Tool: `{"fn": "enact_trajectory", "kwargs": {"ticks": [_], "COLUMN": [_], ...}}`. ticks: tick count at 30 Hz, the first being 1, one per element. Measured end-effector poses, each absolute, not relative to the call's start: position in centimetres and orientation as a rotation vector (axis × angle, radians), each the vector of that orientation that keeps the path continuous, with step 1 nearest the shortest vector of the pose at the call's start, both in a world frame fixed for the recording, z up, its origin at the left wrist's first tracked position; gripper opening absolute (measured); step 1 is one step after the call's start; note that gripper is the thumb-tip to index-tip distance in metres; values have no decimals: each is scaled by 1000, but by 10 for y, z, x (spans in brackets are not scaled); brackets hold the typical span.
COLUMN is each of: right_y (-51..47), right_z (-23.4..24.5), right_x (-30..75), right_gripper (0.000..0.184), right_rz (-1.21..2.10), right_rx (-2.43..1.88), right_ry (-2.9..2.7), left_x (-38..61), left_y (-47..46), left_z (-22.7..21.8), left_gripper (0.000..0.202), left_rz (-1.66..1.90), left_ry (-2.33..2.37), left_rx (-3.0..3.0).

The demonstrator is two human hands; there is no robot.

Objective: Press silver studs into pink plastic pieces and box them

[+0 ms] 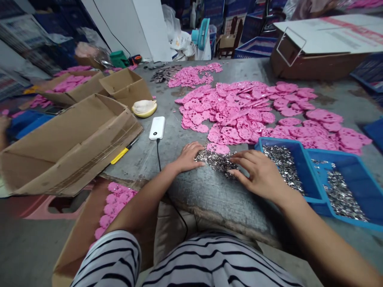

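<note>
A loose heap of small shiny metal pieces (220,162) lies on the grey table in front of me. At its left edge rests my left hand (190,156), fingers stretched and thumb apart, touching the pieces. From the right, my right hand (254,171) reaches into the heap with fingers spread and slightly bent. No piece shows clearly between the fingers of either hand. A flat pink piece with holes (218,148) lies at the far edge of the heap. Behind it spreads a big pile of similar pink pieces (236,107).
Two blue trays (312,175) with metal pieces stand at right. A white power bank (157,128) with a black cable, a yellow cutter (119,155), a fruit rind (145,108) and cardboard boxes (68,147) are at left. A large carton (317,65) sits at back right.
</note>
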State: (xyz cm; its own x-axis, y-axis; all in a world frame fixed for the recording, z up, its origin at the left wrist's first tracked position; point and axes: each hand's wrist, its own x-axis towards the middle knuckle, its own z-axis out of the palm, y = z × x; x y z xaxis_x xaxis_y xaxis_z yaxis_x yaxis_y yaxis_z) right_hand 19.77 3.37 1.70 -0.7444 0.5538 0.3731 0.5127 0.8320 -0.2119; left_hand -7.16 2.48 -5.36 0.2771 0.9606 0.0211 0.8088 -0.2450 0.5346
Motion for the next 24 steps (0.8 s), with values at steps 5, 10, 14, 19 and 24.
{"fn": "enact_trajectory", "kwargs": {"ticks": [5,10,14,19,24], "right_y": [39,46,53,59,75], "right_z": [11,6,10,15,22], "right_x": [192,187,179,170,161], "right_gripper": [41,39,35,35,32], "right_rz": [94,83,65,58,27], "right_rx": [-798,-883,-943,-986,-1214], "right_ry": [-2603,-2635,-2644,-2637,-2657], "left_x": [-80,-78,-67,-60,-62], "left_y": [19,16,20,25,29], "left_z": [-57,-55,-49,-48,-54], "left_gripper": [34,30,27,17,6], "left_rz": [589,657,616,557,573], "left_ry": [1566,1582,1592,1650,1591], "left_rx": [2203,2222,2243,2300,2362]}}
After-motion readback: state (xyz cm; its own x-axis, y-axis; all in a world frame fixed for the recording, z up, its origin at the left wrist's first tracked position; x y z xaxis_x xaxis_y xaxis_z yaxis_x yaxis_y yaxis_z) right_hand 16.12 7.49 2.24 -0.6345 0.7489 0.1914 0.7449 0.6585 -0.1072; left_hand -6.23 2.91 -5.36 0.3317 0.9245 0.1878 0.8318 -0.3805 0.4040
